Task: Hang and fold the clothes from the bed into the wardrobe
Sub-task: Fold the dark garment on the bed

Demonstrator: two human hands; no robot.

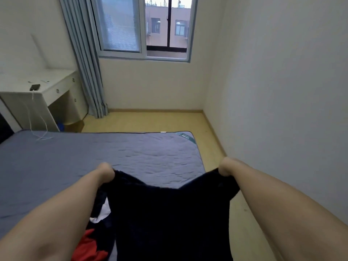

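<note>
Gripping a dark garment (pixel 169 213) by its top edge, the left hand (pixel 105 171) and the right hand (pixel 227 167) hold it up and spread between them over the near corner of the bed (pixel 75 159). The fingers of each hand are curled tight round a bunched corner of the cloth, so the edge sags in a shallow dip between the two fists, and the rest of the garment hangs down toward the bottom of the view. Beneath it, on the bed's near edge, lie more clothes: a red piece (pixel 88 245) and a white piece (pixel 102 211), both partly hidden by the dark cloth. The bed is covered by a grey-blue quilted mattress pad. A white cable (pixel 43 129) trails from a dark device (pixel 34 87) on the white desk (pixel 56 87) down onto the far left of the bed. Behind the desk a grey curtain (pixel 84 63) hangs beside the window (pixel 143 29), and pale wooden floor (pixel 150 121) shows beyond the bed.
</note>
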